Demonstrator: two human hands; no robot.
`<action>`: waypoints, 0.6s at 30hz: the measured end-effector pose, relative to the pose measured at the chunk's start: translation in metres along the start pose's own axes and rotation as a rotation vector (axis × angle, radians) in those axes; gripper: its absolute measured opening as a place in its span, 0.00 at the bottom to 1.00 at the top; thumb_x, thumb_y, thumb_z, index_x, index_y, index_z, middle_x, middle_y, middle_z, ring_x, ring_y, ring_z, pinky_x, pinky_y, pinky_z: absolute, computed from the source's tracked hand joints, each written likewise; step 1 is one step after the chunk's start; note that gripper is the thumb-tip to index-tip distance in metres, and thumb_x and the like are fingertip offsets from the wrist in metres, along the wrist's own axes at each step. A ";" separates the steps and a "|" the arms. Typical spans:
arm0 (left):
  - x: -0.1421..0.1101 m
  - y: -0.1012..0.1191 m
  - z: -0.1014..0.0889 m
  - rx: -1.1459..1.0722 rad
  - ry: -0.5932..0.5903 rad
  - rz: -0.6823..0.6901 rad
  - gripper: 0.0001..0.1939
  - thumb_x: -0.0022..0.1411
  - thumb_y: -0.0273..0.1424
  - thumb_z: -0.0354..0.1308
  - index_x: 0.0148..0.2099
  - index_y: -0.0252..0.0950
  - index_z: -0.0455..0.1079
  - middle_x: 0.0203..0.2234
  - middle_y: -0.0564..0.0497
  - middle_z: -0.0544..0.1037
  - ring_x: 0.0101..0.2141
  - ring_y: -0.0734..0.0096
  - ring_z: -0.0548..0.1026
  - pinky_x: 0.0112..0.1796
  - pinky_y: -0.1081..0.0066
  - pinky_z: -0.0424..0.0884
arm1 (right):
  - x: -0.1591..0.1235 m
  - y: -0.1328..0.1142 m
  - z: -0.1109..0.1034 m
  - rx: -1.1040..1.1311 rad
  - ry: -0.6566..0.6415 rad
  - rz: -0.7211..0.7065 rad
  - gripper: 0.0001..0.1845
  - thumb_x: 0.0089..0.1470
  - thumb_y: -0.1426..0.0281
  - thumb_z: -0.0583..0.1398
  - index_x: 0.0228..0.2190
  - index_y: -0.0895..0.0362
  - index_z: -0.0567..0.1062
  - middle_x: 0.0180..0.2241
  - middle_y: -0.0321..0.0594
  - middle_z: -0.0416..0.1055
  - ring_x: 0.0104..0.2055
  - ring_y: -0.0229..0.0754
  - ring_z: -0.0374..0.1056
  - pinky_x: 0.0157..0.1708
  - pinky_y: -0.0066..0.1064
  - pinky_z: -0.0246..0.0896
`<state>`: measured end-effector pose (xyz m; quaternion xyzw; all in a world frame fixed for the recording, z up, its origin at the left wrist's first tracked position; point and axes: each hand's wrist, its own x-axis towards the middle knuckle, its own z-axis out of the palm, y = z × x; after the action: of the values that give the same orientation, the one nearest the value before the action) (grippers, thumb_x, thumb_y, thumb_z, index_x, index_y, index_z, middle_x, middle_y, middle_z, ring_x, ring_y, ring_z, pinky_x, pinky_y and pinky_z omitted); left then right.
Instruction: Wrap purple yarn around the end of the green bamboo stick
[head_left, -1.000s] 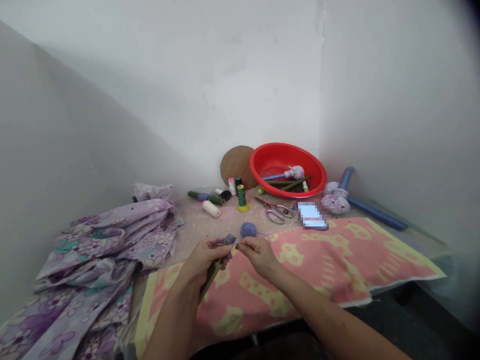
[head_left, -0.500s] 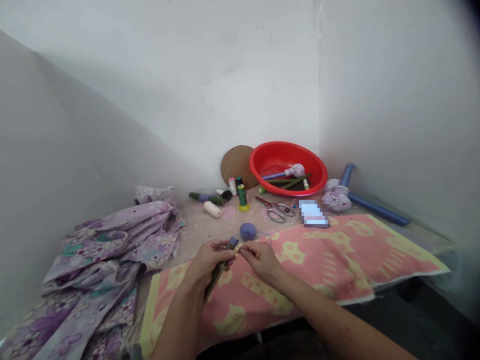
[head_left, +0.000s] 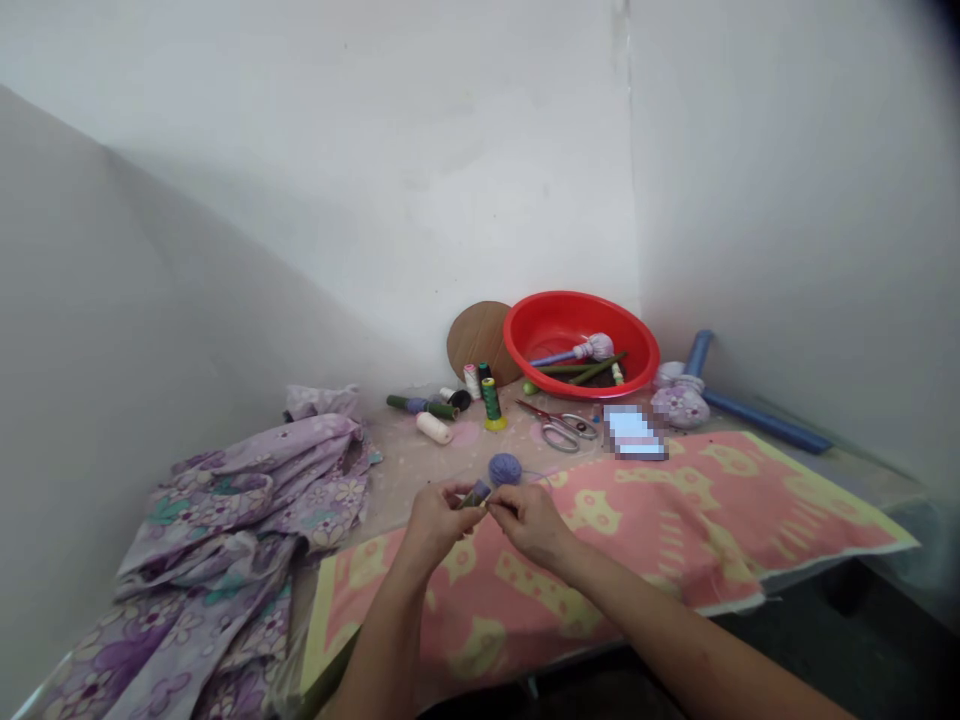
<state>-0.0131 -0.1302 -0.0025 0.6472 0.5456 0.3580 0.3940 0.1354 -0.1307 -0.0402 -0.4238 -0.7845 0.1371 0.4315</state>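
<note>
My left hand [head_left: 442, 515] is closed around a green stick [head_left: 330, 668], which slants from the lower left under my forearm to my fingers. Blue-purple yarn [head_left: 481, 489] is wound at the stick's upper end. My right hand [head_left: 531, 522] pinches at that end, thumb and forefinger pressed together, close to my left fingertips. Whatever lies in this pinch is too small to make out. Just behind the hands sits a ball of blue-purple yarn [head_left: 505, 469], and a strand from it runs toward my right hand.
Scissors [head_left: 559, 425], thread spools [head_left: 491, 402] and a phone-like blurred object [head_left: 634, 432] lie behind. A red basin [head_left: 581, 388] holds sticks. Floral cloth [head_left: 225, 520] is heaped left; a pink-yellow cloth [head_left: 540, 625] covers the front. A blue-wrapped mallet-like piece [head_left: 765, 418] lies right.
The stick has tilted flatter, its lower end swinging left beneath my left forearm. Both hands stay together at its wound end. The view has shifted slightly.
</note>
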 end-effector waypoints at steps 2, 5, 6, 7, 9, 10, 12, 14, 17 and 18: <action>0.000 -0.004 0.000 0.043 0.006 0.035 0.16 0.41 0.31 0.57 0.35 0.29 0.71 0.12 0.56 0.66 0.15 0.79 0.63 0.17 0.79 0.57 | -0.002 0.000 0.000 -0.052 -0.009 -0.044 0.10 0.46 0.76 0.51 0.23 0.57 0.71 0.21 0.36 0.69 0.24 0.35 0.63 0.24 0.23 0.50; 0.000 -0.009 0.000 0.083 0.006 0.054 0.15 0.40 0.30 0.57 0.35 0.30 0.71 0.12 0.55 0.67 0.15 0.77 0.64 0.17 0.79 0.58 | -0.004 -0.001 -0.001 -0.172 -0.010 -0.107 0.09 0.47 0.75 0.51 0.24 0.57 0.70 0.23 0.38 0.69 0.26 0.36 0.63 0.25 0.24 0.49; 0.000 -0.010 0.001 0.096 0.008 0.058 0.15 0.40 0.29 0.57 0.35 0.30 0.71 0.12 0.55 0.67 0.16 0.77 0.65 0.17 0.79 0.58 | -0.005 -0.001 -0.001 -0.218 -0.012 -0.126 0.09 0.47 0.75 0.50 0.24 0.58 0.70 0.24 0.38 0.69 0.27 0.36 0.63 0.26 0.25 0.49; -0.001 -0.011 0.001 0.112 0.014 0.064 0.15 0.40 0.29 0.56 0.35 0.31 0.71 0.13 0.55 0.68 0.16 0.76 0.65 0.17 0.79 0.57 | -0.005 -0.002 -0.002 -0.262 -0.018 -0.146 0.09 0.48 0.75 0.50 0.24 0.58 0.70 0.24 0.38 0.69 0.27 0.36 0.63 0.26 0.25 0.48; -0.002 -0.011 0.000 0.161 0.038 0.077 0.14 0.41 0.28 0.55 0.34 0.32 0.72 0.14 0.54 0.69 0.17 0.76 0.66 0.17 0.79 0.56 | -0.006 -0.003 -0.002 -0.337 -0.028 -0.184 0.09 0.48 0.75 0.50 0.24 0.58 0.69 0.24 0.39 0.69 0.27 0.37 0.63 0.25 0.25 0.47; -0.003 -0.011 0.000 0.197 0.052 0.083 0.13 0.40 0.28 0.55 0.33 0.32 0.72 0.14 0.54 0.69 0.18 0.76 0.65 0.17 0.79 0.55 | -0.006 -0.004 -0.003 -0.366 -0.029 -0.197 0.09 0.48 0.75 0.50 0.24 0.58 0.69 0.23 0.39 0.68 0.27 0.36 0.62 0.25 0.26 0.46; -0.005 -0.007 -0.002 0.288 0.091 0.086 0.13 0.40 0.27 0.55 0.32 0.33 0.72 0.15 0.54 0.70 0.18 0.76 0.65 0.18 0.79 0.54 | -0.005 -0.006 -0.003 -0.402 -0.025 -0.211 0.09 0.49 0.74 0.49 0.23 0.58 0.68 0.23 0.39 0.68 0.26 0.36 0.62 0.25 0.26 0.45; -0.008 -0.003 -0.002 0.384 0.131 0.081 0.14 0.39 0.27 0.56 0.32 0.34 0.73 0.17 0.53 0.71 0.20 0.75 0.65 0.20 0.78 0.53 | -0.005 -0.007 -0.004 -0.408 -0.015 -0.219 0.10 0.50 0.73 0.49 0.23 0.58 0.67 0.23 0.38 0.67 0.26 0.36 0.61 0.25 0.26 0.45; -0.012 0.000 0.001 0.474 0.158 0.082 0.13 0.40 0.28 0.55 0.32 0.36 0.73 0.20 0.52 0.74 0.23 0.73 0.67 0.22 0.78 0.54 | -0.004 -0.006 -0.006 -0.402 -0.011 -0.246 0.09 0.51 0.73 0.49 0.24 0.58 0.68 0.23 0.38 0.66 0.27 0.36 0.61 0.25 0.26 0.46; -0.013 -0.001 0.003 0.495 0.161 0.084 0.12 0.40 0.28 0.55 0.32 0.37 0.73 0.22 0.51 0.74 0.24 0.72 0.68 0.23 0.77 0.54 | -0.004 -0.005 -0.006 -0.404 -0.012 -0.261 0.10 0.51 0.72 0.49 0.25 0.58 0.68 0.23 0.38 0.66 0.27 0.36 0.60 0.26 0.26 0.46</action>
<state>-0.0129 -0.1429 -0.0053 0.7155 0.6186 0.2801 0.1638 0.1382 -0.1377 -0.0360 -0.3956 -0.8467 -0.0770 0.3474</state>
